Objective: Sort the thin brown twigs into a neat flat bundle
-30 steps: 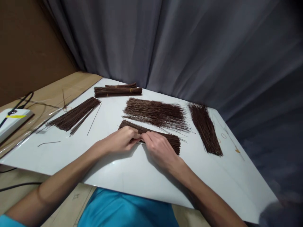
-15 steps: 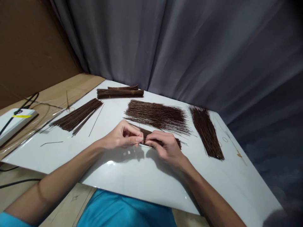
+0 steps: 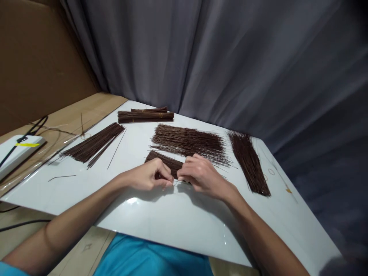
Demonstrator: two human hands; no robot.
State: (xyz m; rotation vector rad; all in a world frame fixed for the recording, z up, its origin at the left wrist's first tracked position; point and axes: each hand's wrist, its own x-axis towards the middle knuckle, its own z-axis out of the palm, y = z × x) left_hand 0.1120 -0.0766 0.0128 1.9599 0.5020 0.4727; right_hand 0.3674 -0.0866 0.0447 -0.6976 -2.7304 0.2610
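Grey curtain behind a white tabletop [image 3: 172,222]; left hand [image 3: 149,177] and right hand [image 3: 201,176] both pinch the bundle [image 3: 166,161], grips clenched on it.

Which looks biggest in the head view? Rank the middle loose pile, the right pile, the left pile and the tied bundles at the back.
1. Middle loose pile, the widest spread.
2. Right pile and left pile: these look alike, so no ranking between them.
3. Tied bundles, smallest, though they lie farthest from the camera, which shrinks them.

You're at what looks like a makeshift craft workbench: white board [image 3: 178,226], sorted brown stick piles [image 3: 188,140], grey curtain [image 3: 230,57], cardboard wall [image 3: 37,65].
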